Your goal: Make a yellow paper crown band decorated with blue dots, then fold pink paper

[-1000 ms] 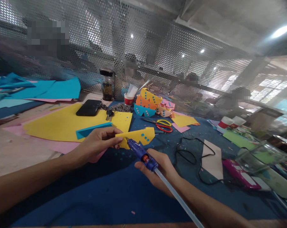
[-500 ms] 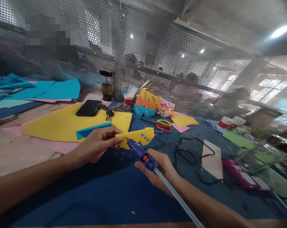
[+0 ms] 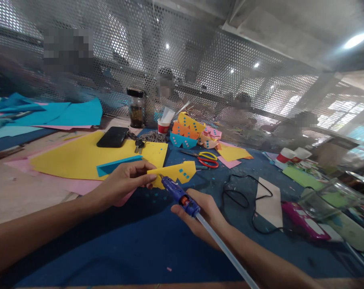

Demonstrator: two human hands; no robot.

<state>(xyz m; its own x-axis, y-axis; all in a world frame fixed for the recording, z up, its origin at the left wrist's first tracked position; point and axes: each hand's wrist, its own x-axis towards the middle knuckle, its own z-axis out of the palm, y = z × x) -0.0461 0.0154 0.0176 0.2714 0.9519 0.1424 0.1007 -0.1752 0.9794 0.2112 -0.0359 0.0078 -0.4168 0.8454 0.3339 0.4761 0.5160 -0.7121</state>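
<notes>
Between thumb and fingers, my left hand [image 3: 130,178] pinches the left end of a folded yellow paper piece [image 3: 172,171] with small blue squares on it. My right hand [image 3: 204,208] is wrapped round a blue hot glue gun [image 3: 177,192], its nozzle at the paper's surface near my left thumb. A long clear glue stick [image 3: 227,251] juts out of the gun's back. Just behind my left hand, a folded blue paper strip [image 3: 118,165] lies on a large yellow sheet [image 3: 70,156]. Whether glue is coming out is too small to tell.
Scissors [image 3: 204,157] lie beyond the paper, before several folded paper pieces [image 3: 186,130]. A black phone [image 3: 112,137], keys [image 3: 138,145], a lidded jar [image 3: 135,110] and a paper cup [image 3: 163,126] stand or lie behind. A black cord [image 3: 254,216] runs to a magenta power strip [image 3: 305,220] at right.
Both hands, the yellow paper and the glue gun stay almost exactly where they were. Behind the perforated screen, a person at the left has shifted slightly.
</notes>
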